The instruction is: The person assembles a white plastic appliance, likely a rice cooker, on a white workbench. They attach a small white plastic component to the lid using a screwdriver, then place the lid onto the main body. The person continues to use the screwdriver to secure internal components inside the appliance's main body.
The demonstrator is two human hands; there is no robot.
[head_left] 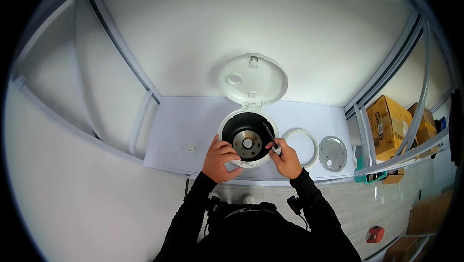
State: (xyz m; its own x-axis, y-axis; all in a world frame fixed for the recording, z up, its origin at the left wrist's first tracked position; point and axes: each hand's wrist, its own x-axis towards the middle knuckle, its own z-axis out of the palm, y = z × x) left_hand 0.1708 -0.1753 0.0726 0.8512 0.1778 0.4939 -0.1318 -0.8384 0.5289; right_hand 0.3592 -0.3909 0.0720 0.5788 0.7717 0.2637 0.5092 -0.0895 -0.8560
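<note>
Pale walls (309, 30) close in around a white table (164, 136), seen from above through a round, bending lens. At the middle of its front edge sits a white rice cooker (247, 111), with its dark inside exposed and a round metal plate (240, 143) at the bottom. Bent fingers of the person's left hand (220, 159) lie over the cooker's near-left rim; whether they grip it or just rest there, I cannot tell. On the near-right side, the right hand (287, 159) has its fingers closed around the light handle of a screwdriver (276, 149), whose dark shaft slants over the opening. Behind, the hinged lid (263, 78) stands raised. Just to the right lies a white ring (300, 130), then a grey metal disc (333, 148); off to the left is a small whitish piece (192, 148). Farther right, beyond the table, are cardboard boxes (385, 127), a green bin (360, 165) and a red object (375, 234) on the floor.
</note>
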